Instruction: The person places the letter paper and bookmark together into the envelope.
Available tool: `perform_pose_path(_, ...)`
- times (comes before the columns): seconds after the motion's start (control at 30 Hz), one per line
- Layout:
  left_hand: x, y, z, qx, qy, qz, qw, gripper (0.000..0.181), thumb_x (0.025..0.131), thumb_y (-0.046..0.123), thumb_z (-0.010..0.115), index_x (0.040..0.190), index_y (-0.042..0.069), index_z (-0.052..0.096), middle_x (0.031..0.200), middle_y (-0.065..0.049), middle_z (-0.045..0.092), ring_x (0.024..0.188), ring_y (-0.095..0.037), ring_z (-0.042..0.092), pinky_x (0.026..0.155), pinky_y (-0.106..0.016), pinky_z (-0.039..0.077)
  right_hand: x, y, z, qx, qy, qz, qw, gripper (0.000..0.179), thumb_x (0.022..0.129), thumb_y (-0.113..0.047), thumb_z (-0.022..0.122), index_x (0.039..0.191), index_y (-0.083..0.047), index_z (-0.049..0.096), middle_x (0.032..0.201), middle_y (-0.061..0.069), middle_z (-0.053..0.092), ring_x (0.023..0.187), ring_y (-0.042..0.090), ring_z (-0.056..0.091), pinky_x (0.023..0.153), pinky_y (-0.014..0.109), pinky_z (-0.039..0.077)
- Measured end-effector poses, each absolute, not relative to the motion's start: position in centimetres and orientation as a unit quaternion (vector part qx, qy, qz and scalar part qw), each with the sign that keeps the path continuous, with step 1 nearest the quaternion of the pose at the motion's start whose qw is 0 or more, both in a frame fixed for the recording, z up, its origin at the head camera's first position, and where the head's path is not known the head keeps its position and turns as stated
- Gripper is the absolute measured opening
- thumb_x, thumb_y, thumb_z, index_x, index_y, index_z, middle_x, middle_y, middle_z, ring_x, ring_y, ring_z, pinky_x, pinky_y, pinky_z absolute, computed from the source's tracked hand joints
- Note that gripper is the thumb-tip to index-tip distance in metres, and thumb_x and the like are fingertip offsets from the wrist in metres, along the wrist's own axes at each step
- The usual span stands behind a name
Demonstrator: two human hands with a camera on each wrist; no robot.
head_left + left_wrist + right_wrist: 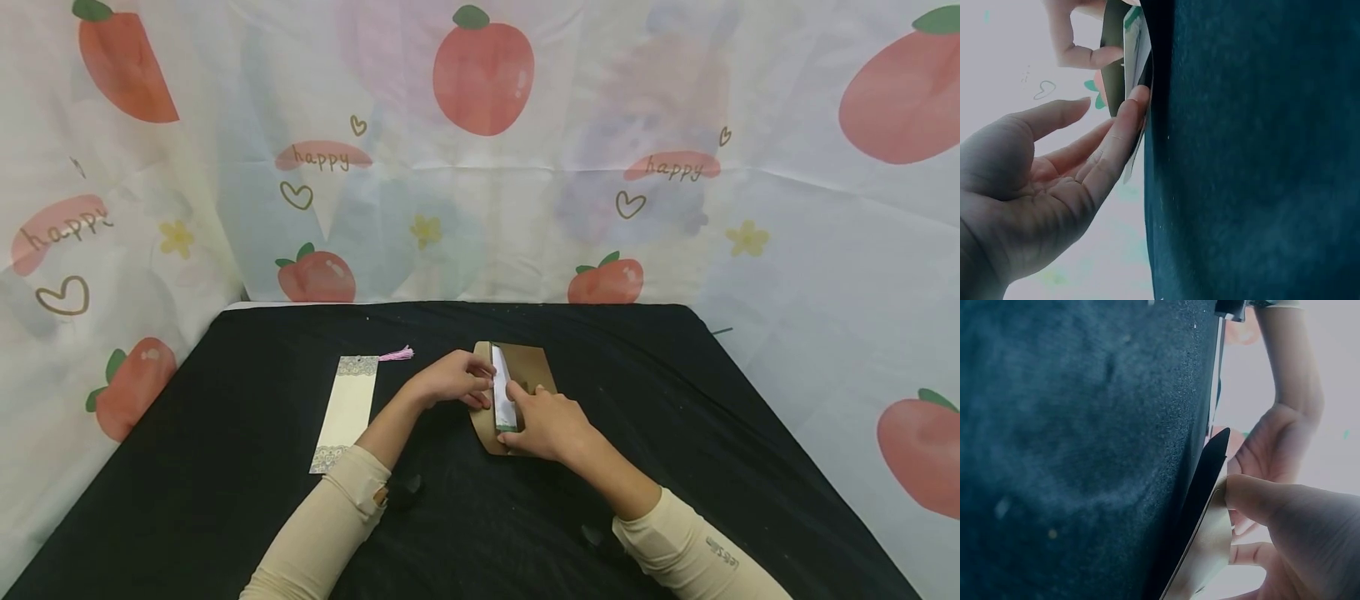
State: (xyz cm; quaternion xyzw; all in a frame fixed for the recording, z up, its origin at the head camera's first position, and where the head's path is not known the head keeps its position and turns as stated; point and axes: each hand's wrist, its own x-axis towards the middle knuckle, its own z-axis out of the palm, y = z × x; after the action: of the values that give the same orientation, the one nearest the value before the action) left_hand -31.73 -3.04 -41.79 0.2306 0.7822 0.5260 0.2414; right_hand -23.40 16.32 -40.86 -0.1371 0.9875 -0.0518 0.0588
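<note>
A brown kraft-paper envelope [534, 364] lies on the black cloth, with a narrow white folded paper [501, 379] standing out along its middle. Fingers of my left hand [456, 377] rest against the envelope's left side, close by the paper. In the left wrist view that hand [1041, 194] has its fingers extended along the envelope's edge and its thumb apart. From the lower right my right hand [557, 423] holds the envelope, thumb at the bottom edge and index finger by the white paper. The right wrist view shows the right thumb [1254, 497] on the envelope's end [1210, 540].
Left of the envelope lies a cream bookmark [348, 408] with lace-patterned ends and a pink tassel [397, 354]; my left forearm passes over its lower corner. Black cloth [712, 467] covers the table. A fruit-printed curtain [480, 208] hangs behind and at both sides.
</note>
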Motion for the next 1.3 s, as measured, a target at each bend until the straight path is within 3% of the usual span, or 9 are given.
perform_pose_path(0.37,-31.9,-4.1,-40.8,0.229,0.783,0.51,0.274,0.036,0.105,0.005,0.057,0.137,-0.01,0.056,0.115,-0.025,0.065,0.092,-0.032,0.074,0.081,-0.038,0.061,-23.5,16.4,-41.1,-0.134,0.988,-0.052,0.059,0.077,0.086,-0.052,0.081,0.147,-0.015,0.051,0.116,0.022,0.064,0.087,0.034,0.065,0.069,0.051,0.055)
perform_pose_path(0.87,-32.6,-7.4,-39.0,0.244,0.813,0.453,0.271,0.04,0.108,0.019,0.057,0.141,-0.004,0.058,0.117,-0.017,0.07,0.098,-0.026,0.073,0.085,-0.039,0.059,-23.5,16.3,-41.0,-0.133,0.988,-0.051,0.06,0.07,0.087,-0.051,0.081,0.141,-0.016,0.053,0.114,0.021,0.065,0.091,0.037,0.066,0.071,0.054,0.056)
perform_pose_path(1.3,-33.3,-11.3,-37.9,0.257,0.826,0.389,0.316,0.046,0.109,0.029,0.056,0.145,0.0,0.056,0.128,-0.013,0.066,0.11,-0.029,0.068,0.094,-0.043,0.055,-23.3,16.3,-41.2,-0.134,0.988,-0.051,0.052,0.066,0.086,-0.051,0.082,0.136,-0.017,0.054,0.108,0.018,0.064,0.085,0.034,0.066,0.068,0.053,0.055)
